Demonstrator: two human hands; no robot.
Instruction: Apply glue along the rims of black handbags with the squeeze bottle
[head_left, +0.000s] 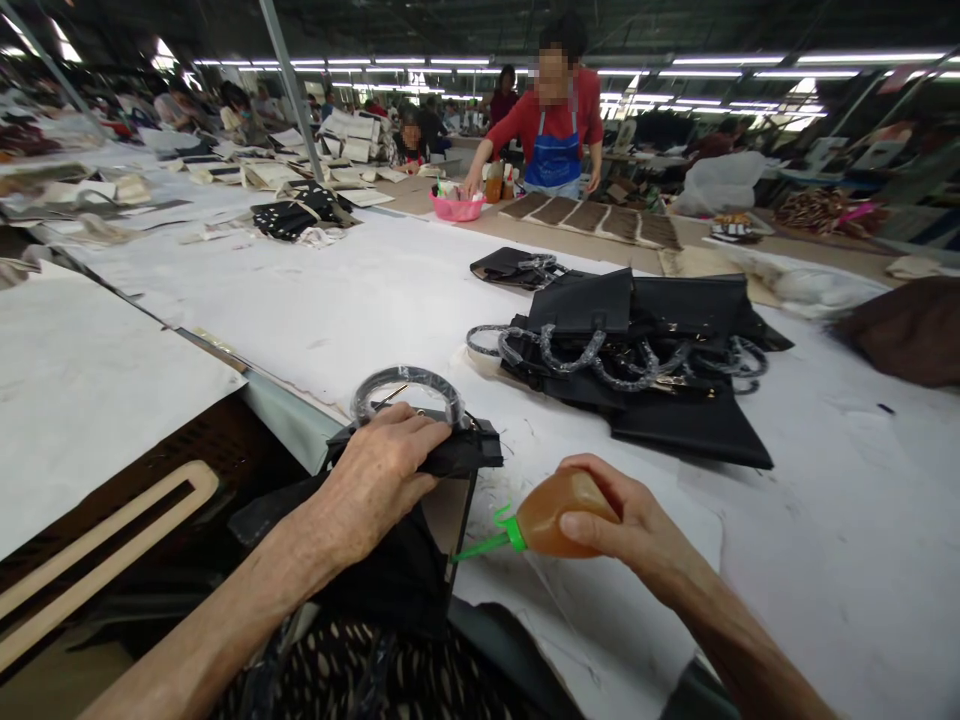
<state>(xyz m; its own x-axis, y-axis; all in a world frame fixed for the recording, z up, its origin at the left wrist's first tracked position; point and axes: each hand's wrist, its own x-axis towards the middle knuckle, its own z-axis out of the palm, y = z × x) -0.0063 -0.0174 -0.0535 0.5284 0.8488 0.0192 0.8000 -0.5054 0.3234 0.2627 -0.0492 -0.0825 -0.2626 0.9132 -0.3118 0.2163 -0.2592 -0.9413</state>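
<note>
Amber bottle (566, 510) in my right hand (630, 520), black bag (405, 575) in my left hand (382, 470).
My left grips the bag just below its plastic-wrapped handle (409, 377), over the near edge of the white table (375, 280); my right clasps the bottle sideways, its green nozzle (484, 545) pointing at the bag's edge. Beyond, 1 pile of black bags (637, 345) rests there.

1. From my head, the camera faces forward and down.
2. My left hand (382, 472) and right hand (634, 515) are near it.
3. Past them, it takes in the white table (375, 290) and distant ceiling lights (870, 58).
</note>
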